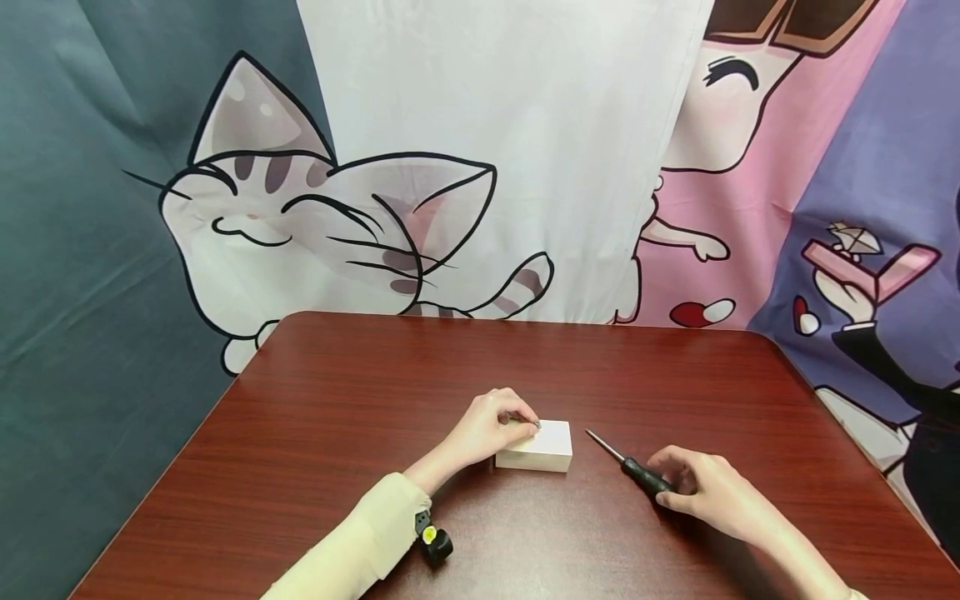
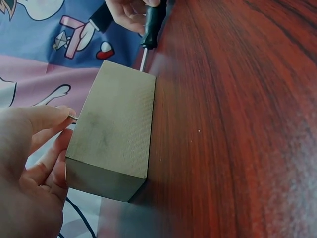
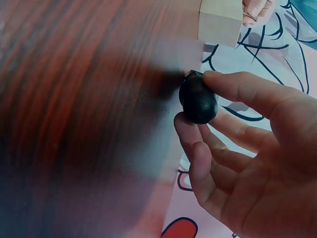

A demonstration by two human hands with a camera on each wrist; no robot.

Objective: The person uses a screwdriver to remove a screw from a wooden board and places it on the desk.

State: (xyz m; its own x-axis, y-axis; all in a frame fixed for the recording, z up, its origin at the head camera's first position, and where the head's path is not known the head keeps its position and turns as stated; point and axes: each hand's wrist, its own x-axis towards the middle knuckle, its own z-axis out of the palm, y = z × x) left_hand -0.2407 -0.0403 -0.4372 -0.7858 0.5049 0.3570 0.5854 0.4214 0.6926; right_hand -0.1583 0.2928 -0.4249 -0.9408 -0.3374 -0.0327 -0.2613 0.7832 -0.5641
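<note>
A pale wooden block [image 1: 534, 461] lies on the table, also large in the left wrist view. At its top face my left hand [image 1: 495, 427] pinches a small screw [image 2: 73, 117] between thumb and forefinger; the screw's tip meets the block, but whether it has entered the wood I cannot tell. To the right, my right hand [image 1: 705, 487] holds a screwdriver [image 1: 645, 477] by its black handle, between thumb and fingers. Its metal shaft points up and left towards the block, apart from it. The right wrist view shows the rounded handle end [image 3: 200, 106].
The reddish-brown wooden table [image 1: 390, 367] extends around both hands. Behind it hangs a cloth [image 1: 510, 100] printed with cartoon figures. A small black device [image 1: 435, 542] is strapped at the left sleeve's cuff.
</note>
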